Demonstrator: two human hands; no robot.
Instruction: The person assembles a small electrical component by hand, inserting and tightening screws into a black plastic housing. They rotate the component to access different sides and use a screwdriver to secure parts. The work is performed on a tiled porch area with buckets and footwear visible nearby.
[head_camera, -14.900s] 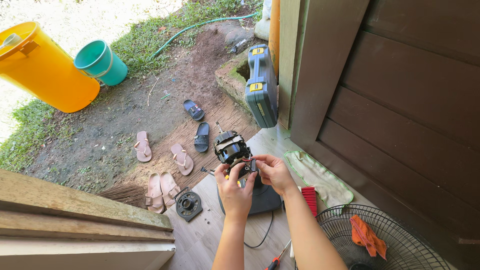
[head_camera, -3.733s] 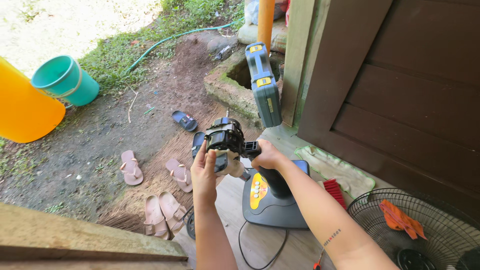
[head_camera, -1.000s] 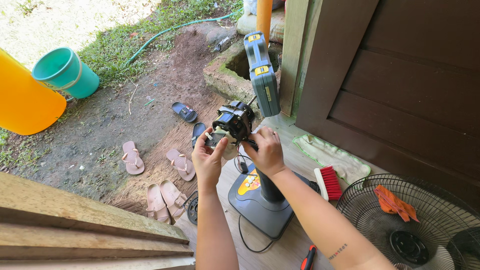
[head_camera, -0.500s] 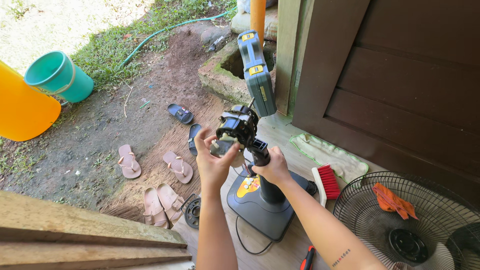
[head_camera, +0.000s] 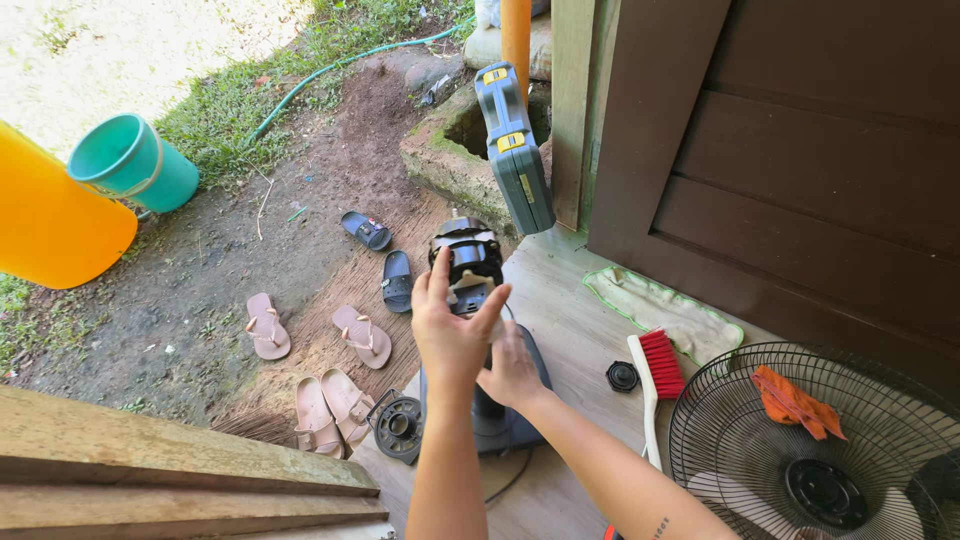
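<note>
The left hand (head_camera: 452, 335) is rising in front of the camera with fingers spread and partly curled, its fingertips touching the black fan motor head (head_camera: 466, 258) that is standing upright on its post above the dark fan base (head_camera: 500, 415); it is steadying the motor housing rather than clamping it. The right hand (head_camera: 512, 368) is sitting lower, just behind the left wrist, wrapping around the post at the neck of the stand, though how firmly it is closing there cannot be told because the left forearm is covering most of it. The base is resting on the wooden porch floor (head_camera: 575, 330), near its edge over the dirt. To do this step well, the lower hand should be carrying the weight and keeping the post vertical, while the upper fingers are working lightly around the motor, staying clear of the exposed windings and any thin wires. The loose parts are lying close by: a round black cap (head_camera: 622, 376), a red brush (head_camera: 655, 372) beside it, a small circular fan part (head_camera: 400, 428) at the floor's edge, and the wire fan guard (head_camera: 815, 450) with an orange cloth (head_camera: 795, 402) on it. Keeping the base flat is guarding against a tip toward the sandals (head_camera: 315, 365) below.
</note>
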